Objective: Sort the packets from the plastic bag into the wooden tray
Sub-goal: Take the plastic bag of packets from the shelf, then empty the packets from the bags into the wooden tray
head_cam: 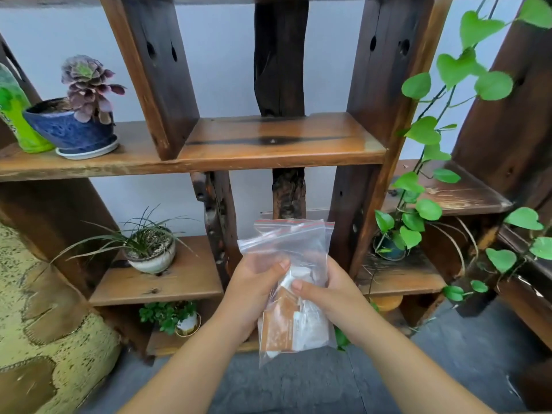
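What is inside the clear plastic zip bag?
The clear plastic zip bag holds orange-brown packets and white packets. Left hand and right hand cover its middle; count unclear.

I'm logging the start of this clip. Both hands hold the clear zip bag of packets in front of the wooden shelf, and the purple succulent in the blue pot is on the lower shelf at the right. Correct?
Not quite. The purple succulent in its blue pot stands on the upper shelf at the left, as the head view shows. The rest holds: the left hand and right hand hold the clear zip bag of packets before the wooden shelf.
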